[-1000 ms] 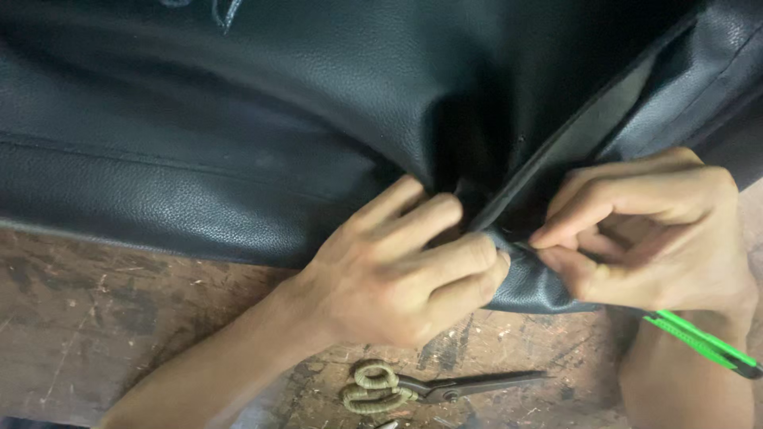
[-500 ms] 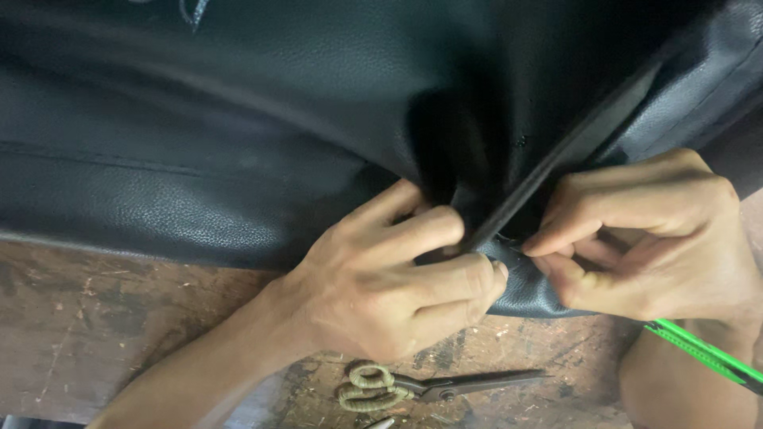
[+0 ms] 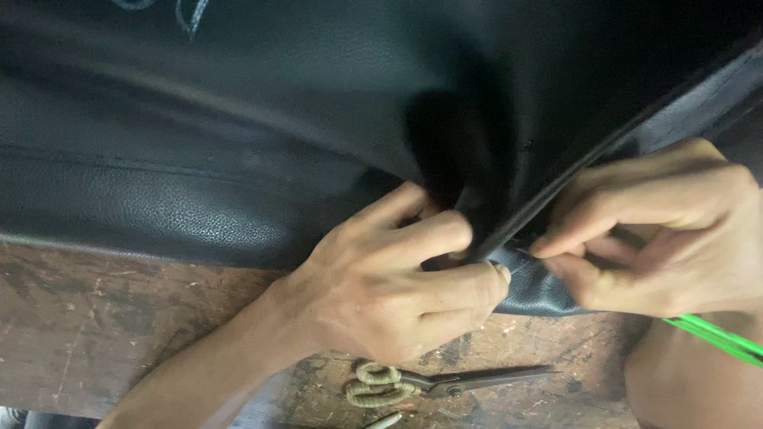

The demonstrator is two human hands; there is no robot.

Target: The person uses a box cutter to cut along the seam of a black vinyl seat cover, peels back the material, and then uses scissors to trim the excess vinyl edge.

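Note:
A big sheet of black grained leather (image 3: 238,143) covers the upper part of the head view and hangs over a worn wooden bench (image 3: 87,334). My left hand (image 3: 397,278) pinches a folded corner of the leather at its lower edge, fingers curled tight around it. My right hand (image 3: 660,238) grips the same fold from the right, thumb and fingers pressed on the leather next to a dark seam edge (image 3: 556,199). The two hands almost touch. What lies inside the fold is hidden.
A pair of scissors (image 3: 429,383) with cord-wrapped handles lies on the bench just below my left hand, blades pointing right. A bright green rod-like thing (image 3: 715,338) sticks out under my right wrist. The bench top is scratched and stained.
The leather fold has been pulled slightly tighter and lower between both hands. My left fingers have closed further over the corner. The scissors have not moved.

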